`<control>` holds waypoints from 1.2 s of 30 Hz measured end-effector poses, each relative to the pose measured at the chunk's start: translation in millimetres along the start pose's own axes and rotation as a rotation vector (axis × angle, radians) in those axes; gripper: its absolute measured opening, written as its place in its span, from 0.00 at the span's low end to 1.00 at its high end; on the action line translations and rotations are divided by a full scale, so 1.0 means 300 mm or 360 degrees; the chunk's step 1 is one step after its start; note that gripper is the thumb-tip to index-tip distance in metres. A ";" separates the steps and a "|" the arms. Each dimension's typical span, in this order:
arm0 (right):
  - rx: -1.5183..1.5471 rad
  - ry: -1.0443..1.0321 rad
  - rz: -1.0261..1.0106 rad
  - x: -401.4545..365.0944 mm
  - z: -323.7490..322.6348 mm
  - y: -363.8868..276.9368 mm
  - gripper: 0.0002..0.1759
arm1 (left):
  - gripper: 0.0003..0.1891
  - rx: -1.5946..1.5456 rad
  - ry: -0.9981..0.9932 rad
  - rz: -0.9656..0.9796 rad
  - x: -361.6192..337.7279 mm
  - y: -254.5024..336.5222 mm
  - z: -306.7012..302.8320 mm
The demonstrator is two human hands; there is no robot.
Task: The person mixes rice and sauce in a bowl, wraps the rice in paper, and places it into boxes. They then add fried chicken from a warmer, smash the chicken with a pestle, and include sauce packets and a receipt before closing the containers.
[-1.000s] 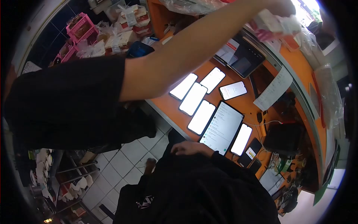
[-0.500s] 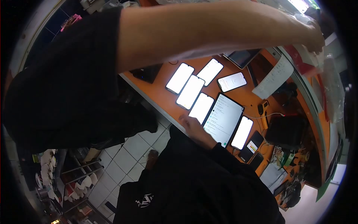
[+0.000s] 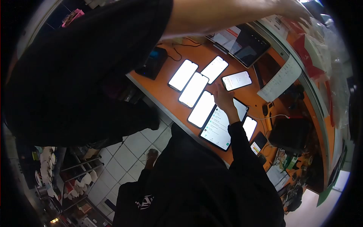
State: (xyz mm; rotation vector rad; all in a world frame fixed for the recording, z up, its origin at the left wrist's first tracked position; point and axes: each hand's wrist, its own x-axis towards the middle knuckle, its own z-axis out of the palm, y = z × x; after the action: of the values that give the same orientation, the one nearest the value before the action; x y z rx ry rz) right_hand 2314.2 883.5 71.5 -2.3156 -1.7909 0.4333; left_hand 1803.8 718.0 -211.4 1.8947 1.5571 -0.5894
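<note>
My left hand [image 3: 295,10] reaches in at the top right beside clear plastic wrapping [image 3: 328,36]; its fingers are blurred, and any grip is hard to make out. Over the upper end of a lit tablet [image 3: 217,130], my right hand [image 3: 223,96] has its fingers apart and holds nothing. Its fingertips are near a white-screened phone [image 3: 201,109] and a phone lying crosswise [image 3: 237,80]. More bright phones lie left of it: one [image 3: 183,75], another [image 3: 193,90] and a third [image 3: 214,69]. A further phone [image 3: 249,128] shows partly behind my right forearm.
On the orange desk [image 3: 159,92] are a large dark tablet [image 3: 247,45], a black device [image 3: 153,62] with cables, a yellow-black tool [image 3: 269,115] and a black case [image 3: 289,134]. A handwritten paper [image 3: 280,79] hangs by the raised shelf edge.
My right hand has moved up from the desk's front edge to above the tablet. The tablet's lower end and the phone beside it have shifted left. My left arm has moved up in view.
</note>
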 end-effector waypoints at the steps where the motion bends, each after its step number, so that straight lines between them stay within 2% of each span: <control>1: -0.0029 -0.0034 0.0021 0.001 0.004 -0.007 0.25 | 0.21 0.0068 -0.0032 0.0046 0.020 -0.010 0.019; 2: -0.0074 0.0014 -0.0010 0.001 0.010 -0.014 0.25 | 0.22 0.0136 -0.0061 0.0094 0.042 -0.023 0.042; 4: -0.0164 0.0115 -0.0071 0.005 0.025 -0.024 0.25 | 0.22 0.0076 -0.0173 -0.0029 0.100 -0.018 0.078; 7: -0.0169 0.0042 0.0007 0.015 0.028 -0.034 0.26 | 0.22 -0.0355 -0.0143 -0.0199 0.035 0.042 -0.013; 10: -0.0094 -0.0095 0.0124 0.034 -0.020 -0.067 0.26 | 0.22 -0.0352 0.0084 -0.0015 0.075 -0.035 0.092; 13: -0.0203 0.0055 0.0149 0.055 -0.004 -0.099 0.27 | 0.23 -0.0494 0.0025 -0.0185 0.051 -0.015 0.052; 16: -0.0202 0.0235 -0.0045 0.068 0.022 -0.132 0.28 | 0.21 -0.0436 0.0015 -0.0108 0.060 -0.015 0.042; 19: -0.0164 0.0469 -0.0154 0.074 0.066 -0.161 0.30 | 0.18 -0.0455 0.0139 -0.0109 0.060 -0.048 0.086; 22: -0.0061 0.0475 -0.0202 0.102 0.090 -0.154 0.30 | 0.16 -0.0094 0.0022 0.0081 0.040 -0.009 0.036; 24: -0.0040 0.0499 -0.0197 0.113 0.095 -0.146 0.30 | 0.16 -0.0065 0.0100 0.0118 0.017 -0.003 0.026; 25: 0.0116 0.0567 -0.0211 0.105 0.084 -0.137 0.27 | 0.16 -0.0052 0.0139 0.0136 0.007 0.002 0.021; 27: 0.0094 0.0657 -0.0171 0.100 0.078 -0.115 0.24 | 0.16 -0.0072 0.0019 0.0061 0.007 0.015 0.004; 28: 0.0281 0.0624 -0.0206 0.086 0.074 -0.113 0.23 | 0.16 -0.0083 -0.0041 0.0026 0.006 0.023 0.001; 30: 0.0654 0.0554 -0.0269 0.042 0.070 -0.109 0.20 | 0.16 -0.0106 0.0082 0.0013 -0.014 0.036 0.002; 34: 0.0505 0.0548 -0.0489 -0.014 0.083 -0.122 0.14 | 0.16 -0.0230 0.0080 0.0020 -0.033 0.048 -0.026; 36: 0.0461 0.0451 -0.0420 -0.026 0.077 -0.130 0.13 | 0.16 -0.0611 0.0159 0.0053 0.051 -0.044 0.102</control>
State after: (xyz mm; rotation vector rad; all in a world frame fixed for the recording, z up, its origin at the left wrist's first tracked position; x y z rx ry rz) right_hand 2269.1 885.3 63.0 -1.8151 -1.7309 0.2831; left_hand 1795.4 709.1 -246.0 1.6722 1.5670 -0.1651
